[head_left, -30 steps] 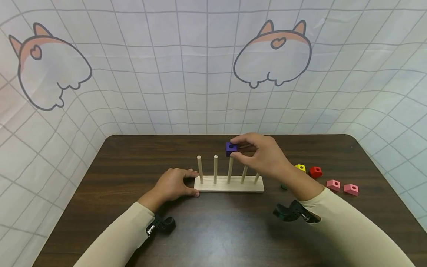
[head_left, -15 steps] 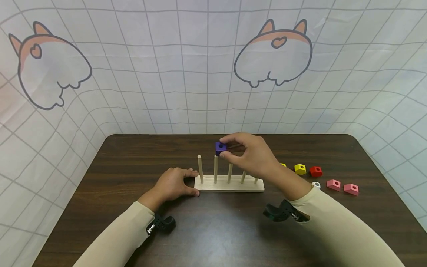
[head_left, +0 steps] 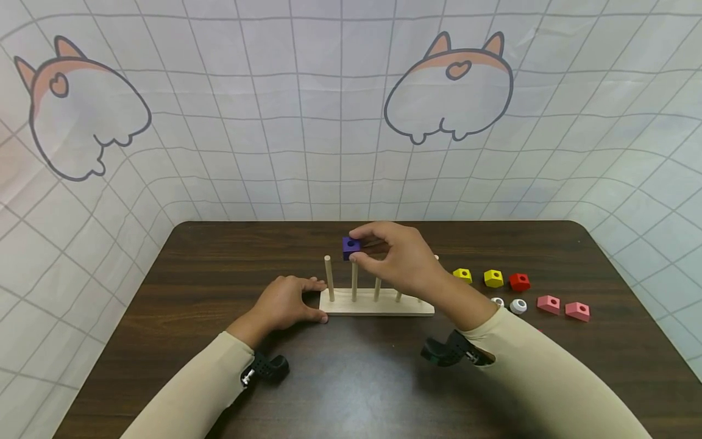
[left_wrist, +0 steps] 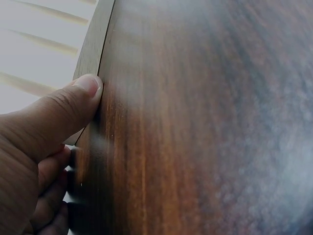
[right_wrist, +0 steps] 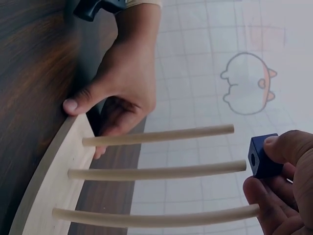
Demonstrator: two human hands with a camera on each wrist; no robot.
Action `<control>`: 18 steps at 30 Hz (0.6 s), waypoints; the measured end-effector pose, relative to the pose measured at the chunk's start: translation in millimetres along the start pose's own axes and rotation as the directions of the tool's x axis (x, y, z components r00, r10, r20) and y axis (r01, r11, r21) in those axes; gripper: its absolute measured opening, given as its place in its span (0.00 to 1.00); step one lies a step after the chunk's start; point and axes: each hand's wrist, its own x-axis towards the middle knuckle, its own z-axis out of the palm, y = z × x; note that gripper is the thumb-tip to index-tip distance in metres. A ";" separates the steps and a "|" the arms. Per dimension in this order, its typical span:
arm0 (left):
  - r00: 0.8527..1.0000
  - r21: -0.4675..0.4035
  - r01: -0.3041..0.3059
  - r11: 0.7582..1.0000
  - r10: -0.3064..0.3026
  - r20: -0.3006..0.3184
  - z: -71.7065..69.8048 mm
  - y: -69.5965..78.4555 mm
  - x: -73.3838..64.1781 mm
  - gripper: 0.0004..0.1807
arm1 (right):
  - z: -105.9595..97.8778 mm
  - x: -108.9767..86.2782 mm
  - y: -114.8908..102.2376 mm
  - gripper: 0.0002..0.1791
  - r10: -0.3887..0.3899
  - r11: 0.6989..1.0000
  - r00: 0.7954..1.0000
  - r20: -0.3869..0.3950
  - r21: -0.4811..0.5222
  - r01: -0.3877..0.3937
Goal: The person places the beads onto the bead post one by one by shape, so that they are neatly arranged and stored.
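Observation:
My right hand (head_left: 403,259) pinches a small purple block (head_left: 351,246) with a round hole, thumb on its near side and a finger on its far side. In the head view the block overlaps the top of the second peg from the left. The right wrist view puts the block (right_wrist: 266,156) just past the peg tips, its hole facing them. My left hand (head_left: 285,305) grips the left end of the wooden peg stand (head_left: 378,310), thumb at the front edge and fingers behind. Bare wooden pegs (right_wrist: 156,171) rise from the stand; my right hand partly hides the right ones.
To the right lie two yellow blocks (head_left: 493,279), a red block (head_left: 519,282) and two pink blocks (head_left: 577,311). Two white round beads (head_left: 518,306) sit close to my right forearm, which partly covers one. A white patterned cloth (head_left: 340,122) hangs behind the table (head_left: 230,262).
My right hand has carried the purple block leftward, from over the third peg to the second, dipping slightly at the end. Yellow blocks and white beads have come into view. The left hand stays put.

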 end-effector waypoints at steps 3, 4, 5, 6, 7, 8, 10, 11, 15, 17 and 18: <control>1.000 -0.001 0.002 1.000 -0.002 -0.005 0.3 -0.4 0.0 0.37 | 2.8 0.5 -2.8 0.19 0.007 1.000 1.000 -0.008 -0.005 -0.007; 1.000 -0.001 0.003 1.000 -0.003 -0.005 0.4 -0.5 -0.1 0.37 | 3.6 0.8 -3.9 0.19 0.010 1.000 1.000 -0.009 -0.005 -0.011; 1.000 0.001 0.004 1.000 -0.004 -0.005 0.3 -0.6 -0.1 0.37 | 4.6 1.2 -4.8 0.19 0.014 1.000 1.000 -0.011 -0.004 -0.014; 1.000 0.002 0.007 1.000 -0.007 -0.004 0.4 -0.7 -0.2 0.37 | 5.7 1.5 -6.0 0.20 0.017 1.000 1.000 -0.012 -0.004 -0.017; 1.000 0.002 0.008 1.000 -0.008 -0.004 0.5 -0.9 -0.1 0.38 | 6.8 1.9 -6.8 0.20 0.018 1.000 1.000 -0.013 -0.002 -0.018; 1.000 0.003 0.008 1.000 -0.008 -0.004 0.5 -1.0 0.1 0.38 | 8.0 2.2 -7.4 0.20 0.017 1.000 1.000 -0.014 -0.001 -0.017; 1.000 0.004 0.008 1.000 -0.008 -0.003 0.5 -1.0 0.3 0.38 | 10.5 2.9 -8.7 0.19 0.013 1.000 1.000 -0.019 0.000 -0.013; 1.000 0.003 0.008 1.000 -0.008 -0.002 0.5 -1.0 0.6 0.38 | 11.9 3.2 -9.2 0.19 0.010 1.000 1.000 -0.021 0.001 -0.010; 1.000 0.000 0.009 1.000 -0.009 0.001 0.8 -0.6 1.0 0.37 | 17.0 4.4 -11.1 0.19 0.006 1.000 1.000 -0.028 -0.001 -0.006; 1.000 -0.003 0.007 1.000 -0.007 0.001 1.0 -0.7 1.2 0.37 | 19.5 4.8 -11.6 0.19 0.010 1.000 0.999 -0.031 0.000 -0.010; 1.000 -0.002 0.005 1.000 -0.005 0.002 1.1 -0.8 1.1 0.37 | 20.7 5.0 -12.2 0.19 0.014 1.000 0.999 -0.032 -0.002 -0.014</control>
